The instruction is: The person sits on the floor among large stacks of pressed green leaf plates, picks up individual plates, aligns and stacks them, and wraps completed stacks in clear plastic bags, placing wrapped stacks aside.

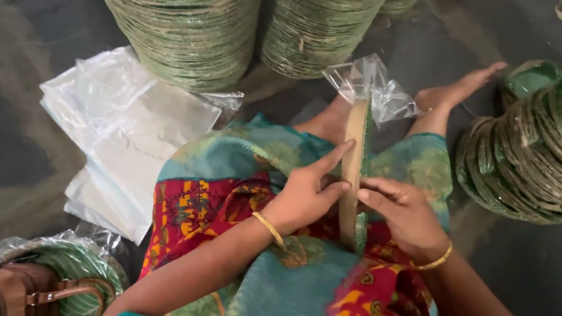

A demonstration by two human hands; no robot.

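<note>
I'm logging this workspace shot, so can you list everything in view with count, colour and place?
Plate stack on edge: one, tan and green, upright on the lap between both hands.
Clear bag: one, see-through, over the stack's top.
Tall plate stacks: at least two, green, top of view.
Leaning plate stack: one, green, right side.
Plastic bag pile: one, whitish, on the floor at left.
Bagged plates: one pack, green, lower left.
Brown bag: one, lower left corner.
Feet: two, bare, stretched forward.
Left hand: grip on the stack's left face.
Right hand: grip on its right face.
</note>
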